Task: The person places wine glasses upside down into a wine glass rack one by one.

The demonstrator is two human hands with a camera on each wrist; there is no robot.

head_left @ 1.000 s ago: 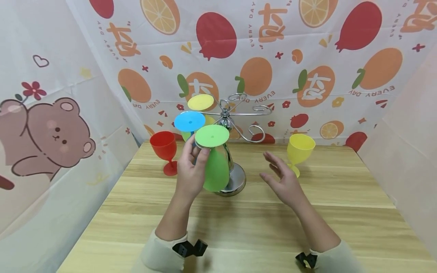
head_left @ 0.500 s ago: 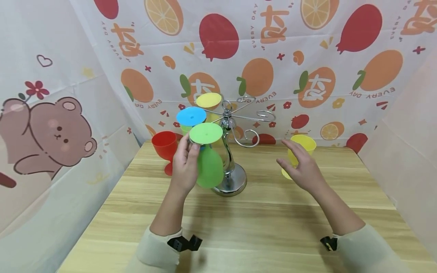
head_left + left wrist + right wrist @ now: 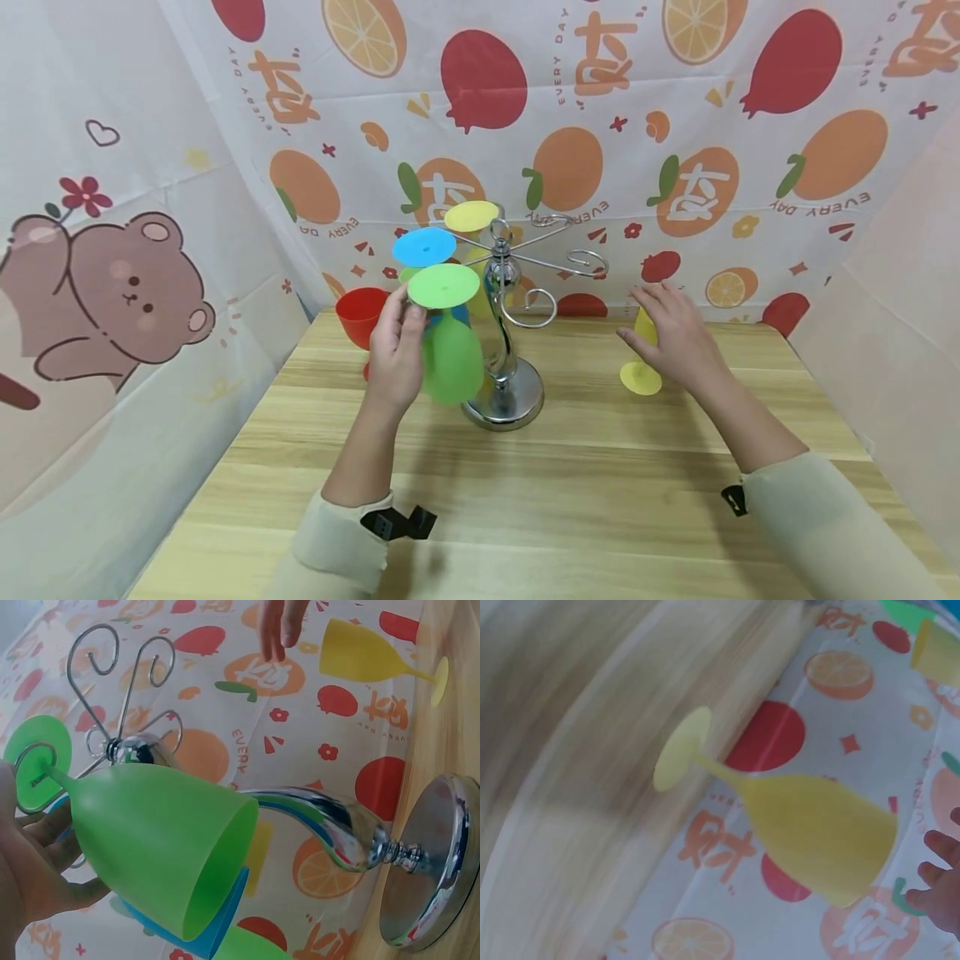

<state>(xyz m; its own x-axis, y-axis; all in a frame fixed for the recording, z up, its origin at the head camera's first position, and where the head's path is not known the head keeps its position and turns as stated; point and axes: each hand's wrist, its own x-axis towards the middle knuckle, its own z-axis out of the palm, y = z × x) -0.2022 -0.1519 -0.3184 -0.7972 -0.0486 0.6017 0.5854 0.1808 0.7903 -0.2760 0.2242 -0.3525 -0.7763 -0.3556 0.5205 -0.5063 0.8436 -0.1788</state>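
A green goblet (image 3: pixel 453 358) hangs upside down from the silver rack (image 3: pixel 506 400); blue and yellow ones hang behind it. My left hand (image 3: pixel 397 358) grips the rack's loop just under the green foot, thumb in front; the left wrist view shows this hand (image 3: pixel 30 877) beside the green goblet (image 3: pixel 157 832). My right hand (image 3: pixel 678 342) is held over the upright yellow goblet (image 3: pixel 641 379), hiding most of its bowl. In the right wrist view, spread fingers (image 3: pixel 941 889) stand apart from the yellow goblet (image 3: pixel 817 832).
An upright red goblet (image 3: pixel 362 315) stands on the wooden table (image 3: pixel 570 500) behind my left hand. Bare wire arms of the rack stretch to the right. A fruit-patterned cloth (image 3: pixel 585 92) hangs behind the table, with a bear-patterned cloth (image 3: pixel 135 292) at the left.
The rack's arms have turned, carrying the green goblet left while the hanging yellow one has shifted right. My left hand moved left with the loop; my right hand moved right, over the standing yellow goblet.
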